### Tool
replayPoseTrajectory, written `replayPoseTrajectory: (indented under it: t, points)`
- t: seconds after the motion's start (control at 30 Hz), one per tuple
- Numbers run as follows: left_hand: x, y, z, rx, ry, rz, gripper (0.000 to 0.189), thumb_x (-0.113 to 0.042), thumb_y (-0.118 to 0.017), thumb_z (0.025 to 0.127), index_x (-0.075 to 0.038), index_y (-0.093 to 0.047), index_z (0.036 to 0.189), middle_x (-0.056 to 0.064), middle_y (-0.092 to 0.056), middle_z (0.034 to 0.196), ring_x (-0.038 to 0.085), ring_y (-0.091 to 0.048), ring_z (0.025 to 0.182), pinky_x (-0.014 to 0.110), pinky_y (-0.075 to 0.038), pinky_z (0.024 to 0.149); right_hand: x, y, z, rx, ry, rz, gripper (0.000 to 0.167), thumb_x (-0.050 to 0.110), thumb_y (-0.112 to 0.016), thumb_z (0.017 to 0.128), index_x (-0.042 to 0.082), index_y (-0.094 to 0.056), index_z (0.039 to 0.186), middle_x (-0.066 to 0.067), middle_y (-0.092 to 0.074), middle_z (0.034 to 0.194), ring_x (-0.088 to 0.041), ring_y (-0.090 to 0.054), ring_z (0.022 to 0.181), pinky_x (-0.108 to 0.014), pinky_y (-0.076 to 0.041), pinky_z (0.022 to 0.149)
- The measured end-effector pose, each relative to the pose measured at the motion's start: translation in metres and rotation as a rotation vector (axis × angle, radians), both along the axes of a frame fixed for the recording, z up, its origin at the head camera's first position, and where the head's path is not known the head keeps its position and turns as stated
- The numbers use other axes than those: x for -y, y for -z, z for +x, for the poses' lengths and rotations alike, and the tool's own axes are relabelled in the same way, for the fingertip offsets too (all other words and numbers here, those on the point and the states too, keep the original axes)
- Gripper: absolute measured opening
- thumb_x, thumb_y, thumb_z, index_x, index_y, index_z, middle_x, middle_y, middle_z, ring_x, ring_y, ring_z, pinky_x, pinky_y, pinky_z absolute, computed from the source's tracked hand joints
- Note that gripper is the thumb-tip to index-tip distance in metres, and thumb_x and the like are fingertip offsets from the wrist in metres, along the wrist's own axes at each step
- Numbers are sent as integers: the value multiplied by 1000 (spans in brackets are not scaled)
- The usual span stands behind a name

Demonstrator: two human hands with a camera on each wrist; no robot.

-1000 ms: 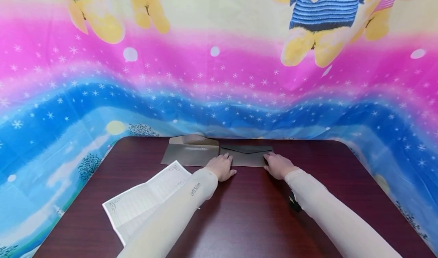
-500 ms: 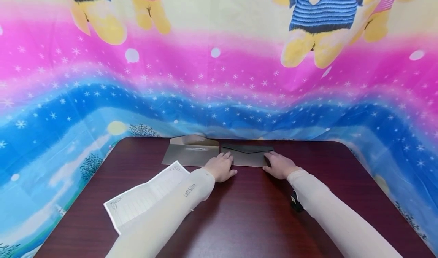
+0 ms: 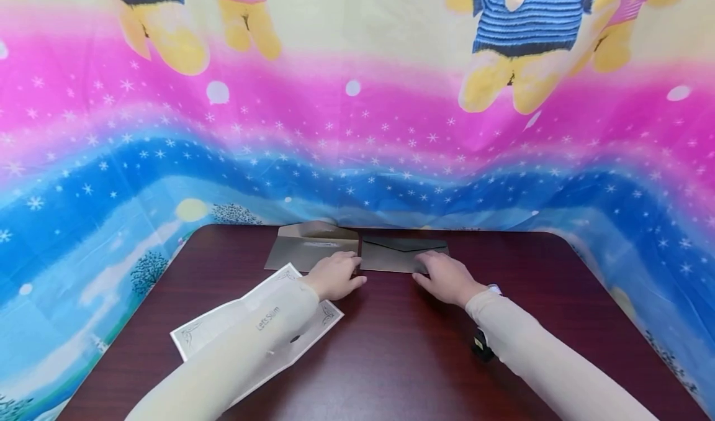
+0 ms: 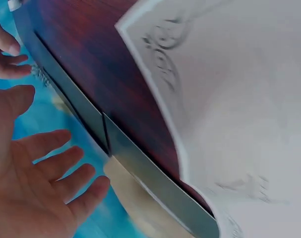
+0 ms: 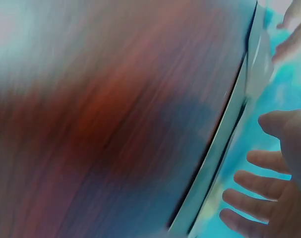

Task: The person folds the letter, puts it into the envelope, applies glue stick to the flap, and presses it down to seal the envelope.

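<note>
Two flat grey-brown envelopes lie side by side at the table's far edge. The left envelope [image 3: 290,257] has its flap raised, while the dark flap of the right envelope [image 3: 388,259] is folded down. My left hand [image 3: 336,276] hovers by the left envelope's near right corner, fingers spread in the left wrist view and holding nothing. My right hand [image 3: 448,278] overlaps the right envelope's near right corner in the head view; the right wrist view shows its fingers apart with nothing between them. A creased white letter sheet [image 3: 317,329] with ornate corners lies partly under my left forearm.
The dark red wooden table [image 3: 391,359] has rounded far corners. A colourful printed cloth [image 3: 357,129] hangs right behind it and along both sides. A small black device [image 3: 481,345] shows beneath my right sleeve.
My left hand has drawn back left from the envelopes, uncovering the sheet's lower right part. The right hand has shifted slightly left and nearer. The envelopes stay in place.
</note>
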State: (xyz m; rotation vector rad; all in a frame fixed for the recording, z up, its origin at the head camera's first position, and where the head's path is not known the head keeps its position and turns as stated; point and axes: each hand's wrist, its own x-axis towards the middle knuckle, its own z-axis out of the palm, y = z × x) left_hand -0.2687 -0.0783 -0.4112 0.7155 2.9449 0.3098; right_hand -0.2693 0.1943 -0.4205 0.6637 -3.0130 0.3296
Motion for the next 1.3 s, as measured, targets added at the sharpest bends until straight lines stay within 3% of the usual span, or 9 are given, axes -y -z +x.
replayPoseTrajectory:
  t: [0.23, 0.5, 0.97, 1.1, 1.3]
  points:
    - [29, -15, 13, 22, -22, 52, 49, -37, -58, 102, -4, -60, 138, 16, -56, 147, 33, -49, 141, 49, -41, 116, 36, -6, 27, -28, -68, -32, 42, 32, -65, 99, 6, -64, 132, -13, -69, 129, -30, -66, 120, -50, -54, 101]
    - [76, -28, 27, 56, -83, 15, 50, -37, -58, 101, -4, -58, 139, 14, -62, 140, 34, -55, 134, 52, -45, 111, 72, -6, 57, -92, -193, -1, 40, 35, -69, 95, 10, -68, 126, -7, -72, 122, -24, -69, 113, -46, -56, 97]
    - [151, -26, 44, 197, -219, -138, 55, -37, -65, 97, 0, -58, 137, 22, -62, 135, 44, -55, 129, 62, -46, 103, 121, 3, 97, -143, -427, 123, 36, 39, -67, 95, 16, -68, 122, 3, -71, 112, -15, -67, 99, -36, -56, 83]
    - [167, -27, 46, 241, -261, -152, 48, -36, -70, 93, -1, -62, 126, 19, -68, 123, 39, -63, 116, 60, -50, 96, 130, 5, 107, -129, -458, 139, 36, 41, -68, 94, 20, -67, 123, 6, -70, 113, -12, -65, 96, -31, -54, 77]
    - [179, -23, 47, 265, -263, -145, 47, -31, -80, 83, -3, -63, 116, 13, -71, 108, 32, -67, 99, 54, -54, 87, 133, 5, 114, -138, -471, 140, 30, 43, -68, 92, 23, -67, 115, 10, -68, 104, -10, -63, 92, -29, -51, 73]
